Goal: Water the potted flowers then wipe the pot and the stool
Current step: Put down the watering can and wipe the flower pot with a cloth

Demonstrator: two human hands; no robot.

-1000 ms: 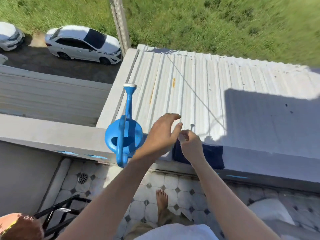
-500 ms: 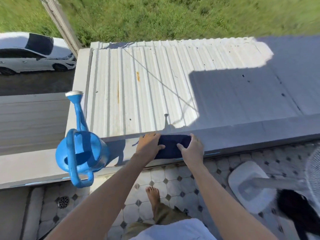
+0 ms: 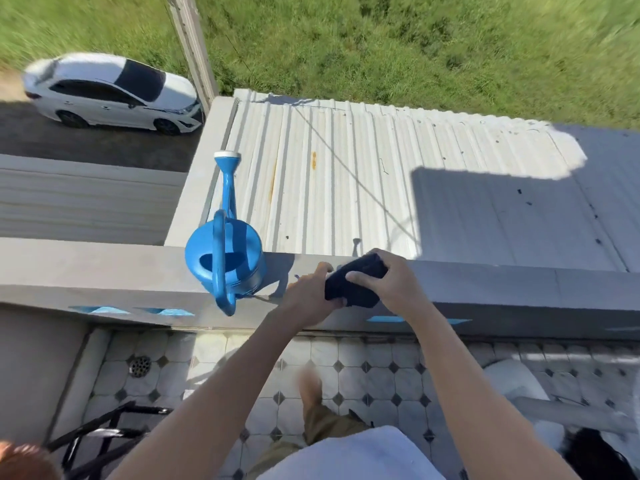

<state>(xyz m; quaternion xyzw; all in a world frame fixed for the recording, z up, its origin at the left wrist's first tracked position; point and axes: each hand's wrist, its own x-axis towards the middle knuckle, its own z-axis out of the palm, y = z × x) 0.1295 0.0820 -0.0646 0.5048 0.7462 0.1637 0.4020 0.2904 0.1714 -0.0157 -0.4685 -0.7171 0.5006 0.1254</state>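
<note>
A folded dark blue cloth is lifted just above the grey balcony ledge, held between both hands. My left hand grips its near left end and my right hand wraps over its right side. A blue watering can stands on the ledge to the left of my hands, with its spout pointing away over the roof. An orange-brown rounded object shows in the bottom left corner; I cannot tell what it is. No stool is recognisable.
Beyond the ledge lie a white corrugated roof, grass and a parked white car far below. The tiled balcony floor has a drain, a black metal frame at left and a white fan base at right.
The cloth lay flat on the ledge under both hands half a second ago; now both hands hold it folded up off the ledge. The view has swung back to the left.
</note>
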